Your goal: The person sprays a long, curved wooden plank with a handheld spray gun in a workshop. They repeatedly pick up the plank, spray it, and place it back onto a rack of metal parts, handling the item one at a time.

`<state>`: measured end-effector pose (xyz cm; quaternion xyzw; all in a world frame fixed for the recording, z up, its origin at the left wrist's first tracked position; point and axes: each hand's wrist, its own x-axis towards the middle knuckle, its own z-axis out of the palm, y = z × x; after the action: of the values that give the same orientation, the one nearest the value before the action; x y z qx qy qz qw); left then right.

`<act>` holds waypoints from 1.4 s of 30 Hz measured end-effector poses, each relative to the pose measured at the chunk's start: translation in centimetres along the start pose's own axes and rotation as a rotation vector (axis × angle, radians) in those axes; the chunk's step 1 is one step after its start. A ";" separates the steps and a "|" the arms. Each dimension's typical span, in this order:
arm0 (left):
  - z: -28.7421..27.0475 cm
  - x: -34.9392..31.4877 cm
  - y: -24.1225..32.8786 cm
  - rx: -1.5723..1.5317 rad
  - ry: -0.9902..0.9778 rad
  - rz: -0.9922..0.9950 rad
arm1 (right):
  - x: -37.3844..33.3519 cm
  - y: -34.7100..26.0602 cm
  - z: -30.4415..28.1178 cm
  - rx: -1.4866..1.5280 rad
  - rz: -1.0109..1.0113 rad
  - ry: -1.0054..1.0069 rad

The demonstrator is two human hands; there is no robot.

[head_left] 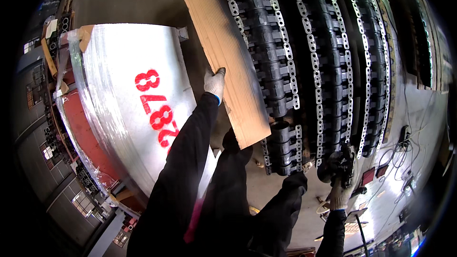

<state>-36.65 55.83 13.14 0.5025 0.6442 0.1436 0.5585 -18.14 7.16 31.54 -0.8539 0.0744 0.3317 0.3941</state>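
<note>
My left hand (214, 84), in a pale knit glove, is closed on the left edge of a long cardboard sheet (228, 62). The sheet slants beside the nearest row of black track chain (266, 43), and dark paint shades its right side. Lower right, my gloved right hand (339, 196) grips a dark tool with a rounded cup, apparently a spray gun (339, 164). Its front points toward the chains; the fingers are partly hidden by it. A short chain piece (284, 150) lies below the sheet, between my hands.
More black chain rows (328, 52) with bare metal side links run alongside on the right. To my left stands a large plastic-wrapped white block (119, 66) with red markings. Hoses and cables (404, 150) trail over the floor at the right.
</note>
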 end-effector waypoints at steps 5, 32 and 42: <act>1.7 1.6 -3.6 -0.001 0.029 0.011 | 0.7 -1.9 2.1 -0.021 0.000 -0.023; 1.6 3.7 -5.6 0.366 0.087 0.115 | 2.2 -3.0 5.1 -0.021 0.056 -0.035; 1.7 3.3 -5.2 0.367 0.107 0.105 | 2.8 -5.9 6.9 -0.033 -0.003 -0.090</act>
<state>-37.35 55.51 6.76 0.6203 0.6613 0.0794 0.4143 -17.19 16.48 30.20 -0.8445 0.0497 0.3706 0.3833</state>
